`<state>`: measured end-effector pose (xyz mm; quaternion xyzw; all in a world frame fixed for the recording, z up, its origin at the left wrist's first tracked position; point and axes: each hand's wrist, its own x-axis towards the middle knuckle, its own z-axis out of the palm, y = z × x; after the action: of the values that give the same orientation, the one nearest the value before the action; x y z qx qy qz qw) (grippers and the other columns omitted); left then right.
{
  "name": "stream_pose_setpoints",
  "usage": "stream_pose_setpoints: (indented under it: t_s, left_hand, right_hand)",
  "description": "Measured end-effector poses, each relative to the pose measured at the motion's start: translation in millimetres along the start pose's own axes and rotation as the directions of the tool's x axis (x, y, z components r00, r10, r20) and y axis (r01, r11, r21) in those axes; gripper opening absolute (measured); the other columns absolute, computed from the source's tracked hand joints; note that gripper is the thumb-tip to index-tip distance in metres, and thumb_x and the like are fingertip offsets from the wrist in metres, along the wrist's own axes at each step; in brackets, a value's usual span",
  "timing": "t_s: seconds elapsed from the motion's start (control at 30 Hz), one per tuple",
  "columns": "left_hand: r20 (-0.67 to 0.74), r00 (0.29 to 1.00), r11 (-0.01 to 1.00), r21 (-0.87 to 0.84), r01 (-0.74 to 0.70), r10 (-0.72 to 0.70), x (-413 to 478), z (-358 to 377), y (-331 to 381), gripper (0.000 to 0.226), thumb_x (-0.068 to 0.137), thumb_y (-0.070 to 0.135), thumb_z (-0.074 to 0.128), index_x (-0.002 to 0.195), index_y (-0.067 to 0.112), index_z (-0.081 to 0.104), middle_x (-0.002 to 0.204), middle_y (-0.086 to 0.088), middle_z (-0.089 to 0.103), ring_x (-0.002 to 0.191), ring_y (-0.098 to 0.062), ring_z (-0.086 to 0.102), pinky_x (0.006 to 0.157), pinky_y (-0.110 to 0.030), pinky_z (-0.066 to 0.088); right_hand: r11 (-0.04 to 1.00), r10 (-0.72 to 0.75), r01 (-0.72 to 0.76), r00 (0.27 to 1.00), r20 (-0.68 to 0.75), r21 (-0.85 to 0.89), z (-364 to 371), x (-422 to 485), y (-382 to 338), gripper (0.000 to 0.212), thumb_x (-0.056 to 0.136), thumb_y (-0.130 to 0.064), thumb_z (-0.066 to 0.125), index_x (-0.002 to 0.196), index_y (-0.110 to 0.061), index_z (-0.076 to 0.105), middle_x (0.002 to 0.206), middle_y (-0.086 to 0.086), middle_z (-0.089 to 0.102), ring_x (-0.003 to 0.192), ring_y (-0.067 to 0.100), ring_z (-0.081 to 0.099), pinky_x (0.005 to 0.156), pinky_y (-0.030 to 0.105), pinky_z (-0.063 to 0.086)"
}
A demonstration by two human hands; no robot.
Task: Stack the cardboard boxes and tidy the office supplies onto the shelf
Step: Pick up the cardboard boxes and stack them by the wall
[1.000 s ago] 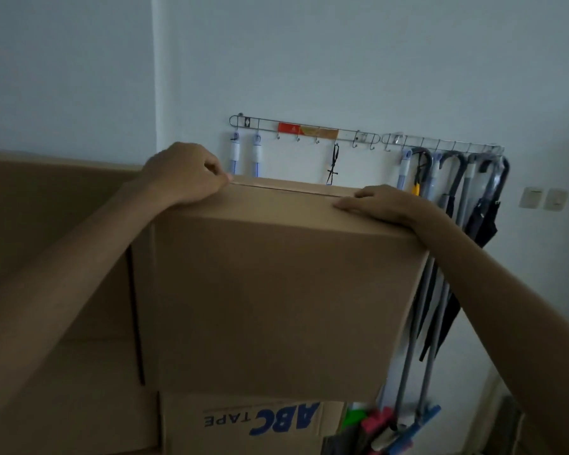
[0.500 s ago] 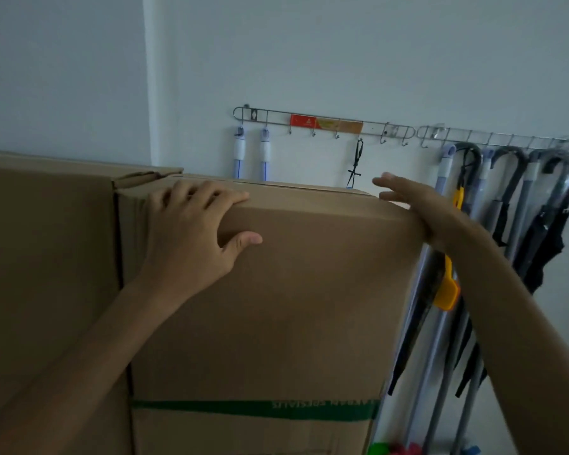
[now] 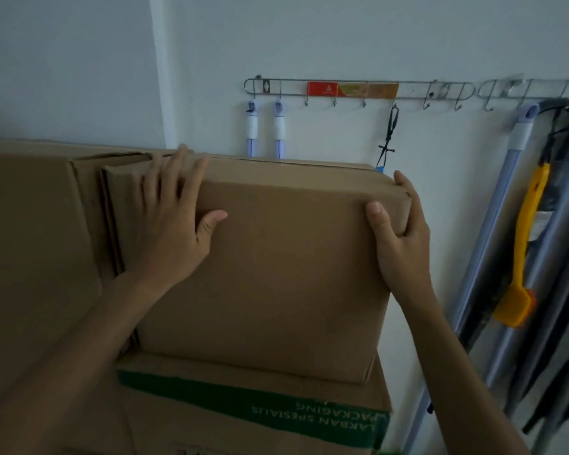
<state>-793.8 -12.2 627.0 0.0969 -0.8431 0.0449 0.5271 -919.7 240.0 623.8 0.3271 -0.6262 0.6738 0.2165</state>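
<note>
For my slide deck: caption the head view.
Left hand presses, right hand grips a cardboard box on a green-taped box.

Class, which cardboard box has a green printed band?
The bottom box, sitting under the plain top box. A green band with white lettering runs along its top edge; the other boxes are plain brown.

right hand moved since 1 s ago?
Yes. The right hand has dropped from the lid of the top cardboard box onto its right front corner, and now sits lower below the wall hook rail.
</note>
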Motion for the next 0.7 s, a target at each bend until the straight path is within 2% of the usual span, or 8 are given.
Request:
stream_pose_setpoints:
  t_s: [0.1,0.2,0.33,0.47,0.57,0.63,0.7]
  left_hand:
    - [0.062,0.996,0.998,-0.016,0.064,-0.063,-24.8,1.2,11.1,0.067,0.095,0.046,0.029,0.151,0.017,0.005,0.157,-0.017,-0.003,0.143,-0.035,-0.008,0.114,-0.052,0.0]
    - [0.176,0.98,0.995,-0.006,0.095,-0.093,-63.2,-0.7,21.8,0.072,0.092,0.049,0.032,0.151,0.022,0.002,0.157,-0.01,-0.014,0.144,-0.029,-0.014,0.115,-0.05,0.003]
    - [0.253,0.961,0.991,-0.044,0.123,-0.108,-108.1,-9.2,27.2,0.066,0.091,0.047,0.036,0.15,0.021,0.02,0.159,-0.007,-0.002,0.146,-0.026,-0.001,0.116,-0.049,0.011]
    - [0.254,0.954,0.972,-0.127,0.198,-0.161,-131.3,-37.3,26.4,0.059,0.09,0.043,0.039,0.145,0.02,0.035,0.157,-0.003,0.015,0.144,-0.023,0.016,0.113,-0.048,0.025]
    - [0.233,0.953,0.964,-0.135,0.229,-0.194,-147.0,-70.1,15.6,0.057,0.088,0.043,0.04,0.141,0.022,0.04,0.155,0.001,0.022,0.141,-0.019,0.023,0.109,-0.045,0.031]
    - [0.223,0.949,0.956,-0.143,0.257,-0.222,-155.1,-87.2,10.0,0.055,0.088,0.044,0.04,0.138,0.023,0.044,0.153,0.002,0.027,0.14,-0.016,0.025,0.108,-0.039,0.031]
    - [0.211,0.942,0.944,-0.147,0.296,-0.263,-170.3,-110.7,-1.6,0.052,0.088,0.042,0.041,0.136,0.022,0.048,0.15,0.001,0.033,0.139,-0.019,0.029,0.107,-0.041,0.034]
  right_hand:
    - [0.998,0.009,-0.014,0.998,-0.068,-0.066,1.1,-17.8,3.4,0.075,0.084,-0.049,0.059,0.148,-0.034,0.023,0.131,-0.028,0.039,0.108,-0.022,0.043,0.089,0.001,0.039]
    - [0.975,-0.023,-0.005,0.992,-0.124,-0.222,7.5,-51.4,5.8,0.083,0.086,-0.034,0.065,0.15,-0.029,0.013,0.148,-0.016,0.027,0.125,-0.014,0.031,0.1,0.007,0.03]
    - [0.929,-0.036,-0.004,0.994,-0.103,-0.37,17.5,-103.8,12.1,0.091,0.083,-0.021,0.069,0.151,-0.021,0.009,0.157,0.003,0.006,0.143,0.014,0.013,0.111,0.032,0.027]
    - [0.872,-0.111,0.054,0.99,-0.088,-0.486,22.6,-133.5,7.3,0.084,0.081,-0.024,0.068,0.149,-0.018,0.018,0.156,0.014,0.005,0.144,0.029,0.012,0.112,0.053,0.028]
    - [0.868,-0.104,0.062,0.993,-0.058,-0.492,33.8,-151.4,-9.8,0.08,0.081,-0.028,0.065,0.147,-0.024,0.02,0.157,0.012,0.008,0.145,0.031,0.011,0.111,0.056,0.026]
    - [0.885,-0.069,0.057,0.998,-0.009,-0.463,40.6,-161.3,-18.6,0.079,0.08,-0.019,0.07,0.145,-0.025,0.025,0.156,0.01,0.013,0.144,0.03,0.014,0.11,0.055,0.028]
    - [0.893,-0.086,0.11,0.994,0.073,-0.436,57.6,-176.5,-31.7,0.075,0.078,-0.014,0.071,0.142,-0.02,0.032,0.154,0.012,0.021,0.141,0.031,0.022,0.107,0.052,0.033]
